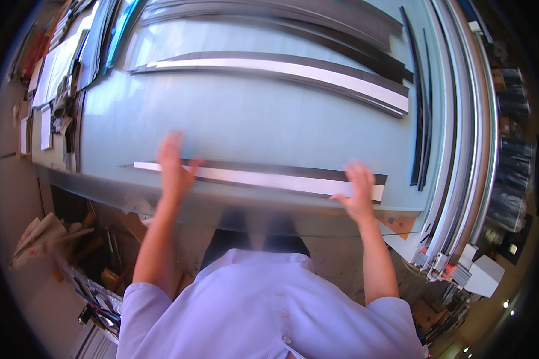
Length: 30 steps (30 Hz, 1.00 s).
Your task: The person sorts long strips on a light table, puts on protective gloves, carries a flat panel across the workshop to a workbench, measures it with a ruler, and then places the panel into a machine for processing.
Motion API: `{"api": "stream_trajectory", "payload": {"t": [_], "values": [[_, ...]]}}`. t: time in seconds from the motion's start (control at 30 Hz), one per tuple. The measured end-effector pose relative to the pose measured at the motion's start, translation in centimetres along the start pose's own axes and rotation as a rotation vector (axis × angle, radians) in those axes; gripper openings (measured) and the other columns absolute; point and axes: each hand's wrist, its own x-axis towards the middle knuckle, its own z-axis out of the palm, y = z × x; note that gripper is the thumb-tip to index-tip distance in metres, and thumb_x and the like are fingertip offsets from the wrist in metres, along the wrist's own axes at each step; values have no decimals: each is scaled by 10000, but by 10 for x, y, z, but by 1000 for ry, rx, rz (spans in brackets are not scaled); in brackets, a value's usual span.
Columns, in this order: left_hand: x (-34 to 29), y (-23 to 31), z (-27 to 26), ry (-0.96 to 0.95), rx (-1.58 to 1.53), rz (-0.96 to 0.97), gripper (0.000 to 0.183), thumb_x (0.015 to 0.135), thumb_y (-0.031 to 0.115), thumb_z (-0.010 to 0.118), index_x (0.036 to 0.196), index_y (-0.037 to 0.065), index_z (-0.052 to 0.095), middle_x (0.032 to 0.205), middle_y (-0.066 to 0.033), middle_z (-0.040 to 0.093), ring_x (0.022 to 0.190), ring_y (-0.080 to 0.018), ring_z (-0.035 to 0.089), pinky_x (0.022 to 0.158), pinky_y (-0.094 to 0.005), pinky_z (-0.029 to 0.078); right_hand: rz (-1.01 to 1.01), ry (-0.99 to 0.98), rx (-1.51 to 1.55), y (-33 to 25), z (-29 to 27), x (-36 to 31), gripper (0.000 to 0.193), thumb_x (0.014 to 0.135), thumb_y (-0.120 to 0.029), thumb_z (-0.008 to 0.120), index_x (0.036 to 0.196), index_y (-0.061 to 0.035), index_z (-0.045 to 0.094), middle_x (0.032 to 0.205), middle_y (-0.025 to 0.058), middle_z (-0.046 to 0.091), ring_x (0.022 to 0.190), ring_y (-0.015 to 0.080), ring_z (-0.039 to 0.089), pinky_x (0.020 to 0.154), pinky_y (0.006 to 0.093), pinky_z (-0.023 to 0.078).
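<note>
Close to the table's front edge lies a long dark strip with a white band (263,178) along its length. Over its left part is my left hand (175,166), fingers apart and smeared by motion; thumb and fingers point away from me. My right hand (359,190) rests at or just above the strip's right end, its fingers spread and slightly blurred. Neither hand is closed round the strip; whether the fingertips touch it I cannot tell. Farther back lies a stack of similar dark strips, topped by a white band (281,69).
The pale glassy tabletop (233,119) carries more dark strips (293,18) at the back. Thin black strips (420,107) lie at the right, beside long metal rails (461,119). Sheets, gloves and blue pieces crowd the left side. Below left sits a bin of scraps (51,239).
</note>
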Motion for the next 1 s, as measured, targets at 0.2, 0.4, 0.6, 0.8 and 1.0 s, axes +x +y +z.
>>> {"api": "stream_trajectory", "payload": {"t": [0.2,0.4,0.6,0.8,1.0], "values": [[-2,135,16,-437,-82,290,1053,591,368,871,1479,87,380,1450,-113,446,1333,-354,393,1128,-498,284,-334,-143,77,-34,-10,22,778,657,-268,842,1349,-109,523,1238,140,524,1180,342,492,1027,479,385],[8,138,36,-424,-127,362,830,586,262,875,1319,91,526,1232,-102,526,1176,-344,475,1047,-482,347,-208,-136,145,-38,-7,25,645,638,-224,836,1210,-92,569,1061,111,545,996,324,519,867,441,434],[11,148,35,-422,-209,294,406,671,188,823,1004,110,602,1023,-86,589,974,-319,536,898,-456,390,29,-193,265,-52,-7,26,343,748,-153,779,989,-87,545,967,88,601,913,311,576,833,408,427],[109,140,54,-218,-178,383,160,751,75,714,890,106,641,809,-70,600,817,-300,556,792,-422,378,-205,178,245,-3,-27,133,103,837,-116,685,875,-129,591,792,33,631,863,269,613,852,422,389],[257,161,80,-114,-181,353,123,793,54,696,913,74,687,801,-60,657,844,-273,593,849,-389,401,-134,159,231,39,-61,259,489,732,-219,817,1164,-87,630,1154,131,599,1121,316,558,1004,439,375]]}}
